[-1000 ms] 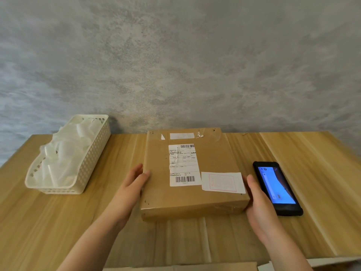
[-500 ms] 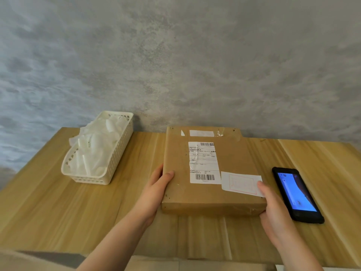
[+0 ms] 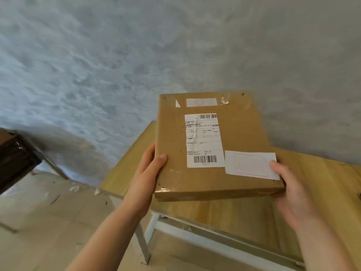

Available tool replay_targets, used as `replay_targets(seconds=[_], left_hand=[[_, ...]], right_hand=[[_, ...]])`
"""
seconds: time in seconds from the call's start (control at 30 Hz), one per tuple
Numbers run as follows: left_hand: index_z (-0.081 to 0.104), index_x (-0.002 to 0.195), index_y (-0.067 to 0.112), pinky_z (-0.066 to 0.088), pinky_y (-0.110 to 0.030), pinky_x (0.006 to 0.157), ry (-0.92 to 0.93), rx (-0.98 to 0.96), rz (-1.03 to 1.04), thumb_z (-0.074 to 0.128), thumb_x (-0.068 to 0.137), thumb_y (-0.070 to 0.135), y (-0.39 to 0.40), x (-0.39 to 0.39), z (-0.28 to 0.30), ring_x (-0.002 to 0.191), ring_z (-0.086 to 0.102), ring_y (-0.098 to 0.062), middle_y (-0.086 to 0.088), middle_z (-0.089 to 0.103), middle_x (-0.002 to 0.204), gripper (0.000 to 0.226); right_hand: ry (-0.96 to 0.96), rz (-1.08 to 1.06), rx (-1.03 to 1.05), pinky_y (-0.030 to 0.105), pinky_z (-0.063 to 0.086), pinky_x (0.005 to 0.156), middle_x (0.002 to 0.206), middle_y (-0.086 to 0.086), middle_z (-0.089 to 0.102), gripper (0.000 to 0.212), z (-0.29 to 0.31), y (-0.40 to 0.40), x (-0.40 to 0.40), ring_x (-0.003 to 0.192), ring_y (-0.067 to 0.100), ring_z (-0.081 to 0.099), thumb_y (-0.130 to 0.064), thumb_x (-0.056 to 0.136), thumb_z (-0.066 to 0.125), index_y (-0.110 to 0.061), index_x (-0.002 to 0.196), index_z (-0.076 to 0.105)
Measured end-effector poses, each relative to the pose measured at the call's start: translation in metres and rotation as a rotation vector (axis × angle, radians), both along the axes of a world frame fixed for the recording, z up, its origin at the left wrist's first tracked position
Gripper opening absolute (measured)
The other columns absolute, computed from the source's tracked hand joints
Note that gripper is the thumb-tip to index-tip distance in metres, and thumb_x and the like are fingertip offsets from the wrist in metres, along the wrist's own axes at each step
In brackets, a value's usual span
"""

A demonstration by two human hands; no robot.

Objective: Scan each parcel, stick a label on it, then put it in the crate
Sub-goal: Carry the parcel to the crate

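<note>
Gripping the labelled cardboard parcel [image 3: 213, 145] by its side edges, left hand [image 3: 145, 179] and right hand [image 3: 293, 192] clamp it above the table [image 3: 322, 192]. Crating appears to be the step; no crate shows, so it must be found first.

Bare makeshift packing room, not a fitted warehouse. Mottled grey plaster wall [image 3: 136, 55]. Plain wooden table [image 3: 322, 184] on white metal legs [image 3: 143, 249]. Pale floor [image 3: 39, 222] with scattered paper scraps [image 3: 75, 188]. Dark furniture [image 3: 13, 159] at left edge, kind unclear.
</note>
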State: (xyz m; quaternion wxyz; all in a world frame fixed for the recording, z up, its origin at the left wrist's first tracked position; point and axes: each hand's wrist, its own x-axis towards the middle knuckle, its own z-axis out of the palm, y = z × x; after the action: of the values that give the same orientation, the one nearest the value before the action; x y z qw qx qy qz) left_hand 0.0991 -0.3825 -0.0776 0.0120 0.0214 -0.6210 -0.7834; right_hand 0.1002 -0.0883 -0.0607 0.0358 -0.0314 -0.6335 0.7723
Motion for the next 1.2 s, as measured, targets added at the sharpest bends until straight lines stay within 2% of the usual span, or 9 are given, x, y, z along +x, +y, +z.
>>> replay_targets(seconds=[0.17,0.27,0.33,0.43,0.6,0.8,0.93,1.07,1.2], left_hand=[[0.054,0.131,0.031,0.054,-0.037,0.084,-0.063,0.079,0.155,0.058,0.085,0.038,-0.128,0.048,-0.004,0.107,0.069,-0.024,-0.002,0.071,0.121,0.047],[0.054,0.134,0.027,0.057,-0.038,0.074,-0.194,0.17,0.263,0.064,0.077,0.047,-0.198,0.083,-0.011,0.1,0.071,-0.027,-0.006,0.072,0.119,0.061],[0.058,0.128,0.02,0.058,-0.036,0.069,-0.276,0.203,0.332,0.068,0.079,0.048,-0.238,0.105,-0.017,0.09,0.074,-0.025,-0.009,0.074,0.112,0.057],[0.065,0.117,0.02,0.054,-0.04,0.075,-0.359,0.274,0.455,0.058,0.084,0.048,-0.291,0.129,-0.029,0.079,0.075,-0.022,-0.01,0.076,0.104,0.044],[0.066,0.116,0.018,0.053,-0.042,0.082,-0.407,0.366,0.668,0.053,0.092,0.047,-0.365,0.149,-0.056,0.078,0.075,-0.022,-0.011,0.076,0.103,0.04],[0.065,0.122,0.015,0.052,-0.04,0.082,-0.404,0.418,0.845,0.051,0.095,0.045,-0.464,0.126,-0.086,0.088,0.075,-0.024,-0.011,0.075,0.109,0.042],[0.062,0.127,0.014,0.052,-0.041,0.089,-0.382,0.433,0.93,0.05,0.095,0.043,-0.537,0.086,-0.094,0.103,0.07,-0.027,-0.01,0.074,0.114,0.044],[0.061,0.128,0.014,0.052,-0.041,0.088,-0.381,0.438,0.977,0.05,0.095,0.042,-0.609,0.045,-0.096,0.103,0.07,-0.027,-0.01,0.074,0.114,0.044],[0.061,0.129,0.016,0.053,-0.04,0.088,-0.399,0.446,1.001,0.047,0.097,0.043,-0.681,0.015,-0.1,0.105,0.069,-0.027,-0.009,0.073,0.116,0.044]], right_hand=[[0.02,0.219,0.02,0.021,0.058,0.077,0.113,0.003,0.074,0.031,0.001,-0.135,-0.003,0.102,0.014,0.07,-0.024,0.094,0.049,-0.02,0.118,0.067],[-0.014,0.376,-0.011,0.029,0.059,0.083,0.11,0.002,0.075,0.031,-0.006,-0.216,-0.002,0.104,0.015,0.07,-0.026,0.095,0.047,-0.029,0.106,0.076],[-0.054,0.499,-0.019,0.038,0.054,0.089,0.114,0.007,0.074,0.033,-0.014,-0.264,-0.004,0.109,0.02,0.068,-0.027,0.096,0.045,-0.021,0.112,0.074],[-0.125,0.671,0.014,0.042,0.046,0.096,0.12,0.011,0.071,0.047,-0.03,-0.333,-0.013,0.115,0.025,0.066,-0.034,0.089,0.047,-0.009,0.125,0.064],[-0.251,0.822,0.122,0.038,0.047,0.096,0.119,0.003,0.073,0.04,-0.068,-0.438,-0.038,0.113,0.019,0.067,-0.037,0.097,0.044,-0.018,0.127,0.062],[-0.328,0.95,0.182,0.04,0.048,0.097,0.114,0.005,0.074,0.035,-0.105,-0.577,-0.094,0.108,0.019,0.069,-0.028,0.102,0.04,-0.014,0.124,0.064],[-0.352,1.039,0.184,0.044,0.046,0.102,0.116,0.007,0.073,0.046,-0.118,-0.671,-0.15,0.112,0.022,0.067,-0.039,0.089,0.05,-0.013,0.123,0.066],[-0.37,1.123,0.217,0.039,0.047,0.099,0.117,0.005,0.073,0.039,-0.124,-0.758,-0.203,0.113,0.02,0.066,-0.033,0.099,0.043,-0.013,0.125,0.064],[-0.358,1.192,0.223,0.041,0.047,0.1,0.12,0.007,0.072,0.063,-0.124,-0.839,-0.242,0.115,0.022,0.066,-0.047,0.077,0.057,-0.012,0.129,0.061]])
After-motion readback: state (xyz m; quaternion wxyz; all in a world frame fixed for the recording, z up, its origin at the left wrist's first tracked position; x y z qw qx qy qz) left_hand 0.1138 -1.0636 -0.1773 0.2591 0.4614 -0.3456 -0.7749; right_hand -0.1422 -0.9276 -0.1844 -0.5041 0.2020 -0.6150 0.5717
